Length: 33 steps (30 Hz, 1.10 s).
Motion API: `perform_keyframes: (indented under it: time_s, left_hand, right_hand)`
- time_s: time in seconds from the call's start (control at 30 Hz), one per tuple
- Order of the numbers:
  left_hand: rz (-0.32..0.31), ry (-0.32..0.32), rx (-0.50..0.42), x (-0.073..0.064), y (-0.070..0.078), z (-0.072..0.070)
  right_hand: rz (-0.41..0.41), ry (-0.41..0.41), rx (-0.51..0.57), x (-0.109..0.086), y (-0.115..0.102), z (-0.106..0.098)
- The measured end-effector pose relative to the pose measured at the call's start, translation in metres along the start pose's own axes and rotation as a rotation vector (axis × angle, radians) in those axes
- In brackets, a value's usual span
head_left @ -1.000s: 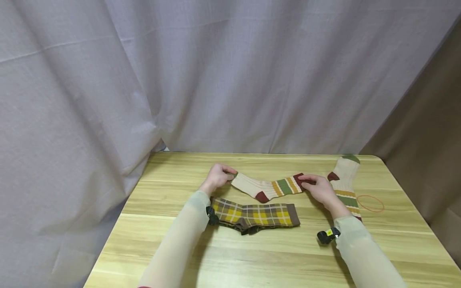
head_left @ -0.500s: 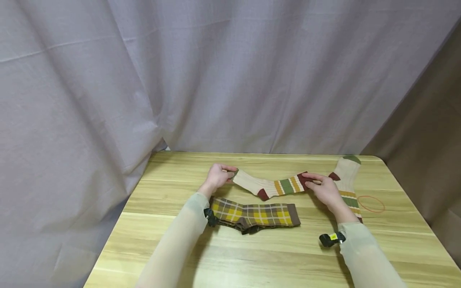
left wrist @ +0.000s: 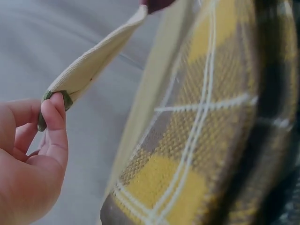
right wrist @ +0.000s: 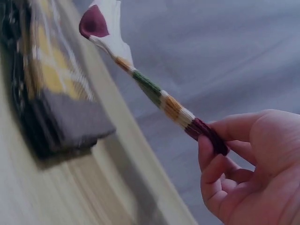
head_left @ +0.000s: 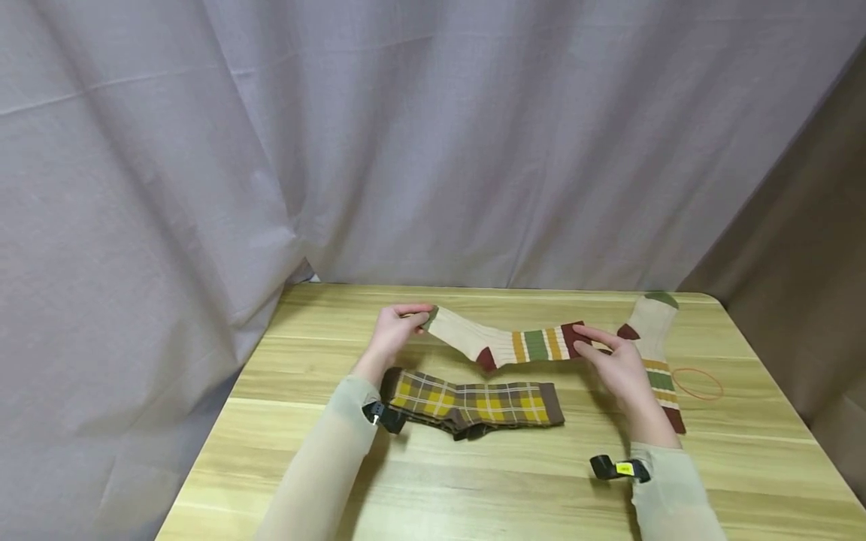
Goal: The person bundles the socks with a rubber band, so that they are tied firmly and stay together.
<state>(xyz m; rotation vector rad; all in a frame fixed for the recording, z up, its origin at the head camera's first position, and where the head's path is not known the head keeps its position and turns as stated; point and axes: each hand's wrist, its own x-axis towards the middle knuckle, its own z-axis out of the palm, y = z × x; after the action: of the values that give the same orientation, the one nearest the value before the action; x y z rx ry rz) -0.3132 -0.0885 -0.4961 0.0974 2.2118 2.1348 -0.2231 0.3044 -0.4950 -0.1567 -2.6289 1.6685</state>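
Observation:
A cream sock with a dark red heel and cuff, a green toe and green and mustard stripes stretches between both hands, lifted off the table. My left hand pinches its green toe; the left wrist view shows thumb and finger on that toe. On the other end, my right hand pinches the dark red cuff between thumb and fingers. Nearer to me, yellow and brown plaid socks lie flat, seemingly stacked. A matching striped sock lies to the right, partly behind the right hand.
An orange rubber band lies on the wooden table beside the matching sock. Grey curtains hang behind the table and on its left, with a brown one on the right. Each wrist wears a small black camera.
Both hands have raised the striped sock, and its low-lying middle now hangs above the table. The left hand has moved slightly left and up, the right hand slightly right. The plaid socks stay put.

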Motion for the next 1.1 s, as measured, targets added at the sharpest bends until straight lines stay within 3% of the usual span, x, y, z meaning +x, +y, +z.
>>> perform_keyframes:
  time_s: [0.33, 0.53, 0.77, 1.1]
  left_hand:
    - [0.001, 0.047, -0.144, -0.032, -0.002, -0.02]
    - [-0.043, 0.057, -0.182, -0.048, -0.006, -0.024]
    - [-0.04, 0.062, -0.242, -0.062, -0.008, -0.03]
    - [-0.044, 0.009, -0.125, -0.081, -0.009, -0.044]
  right_hand:
    - [-0.064, -0.072, -0.066, -0.019, -0.014, 0.002]
    - [-0.062, -0.139, -0.007, -0.025, -0.018, 0.0]
    - [-0.108, -0.242, 0.019, -0.029, -0.02, -0.007]
    - [-0.068, -0.394, 0.061, -0.034, -0.015, -0.012]
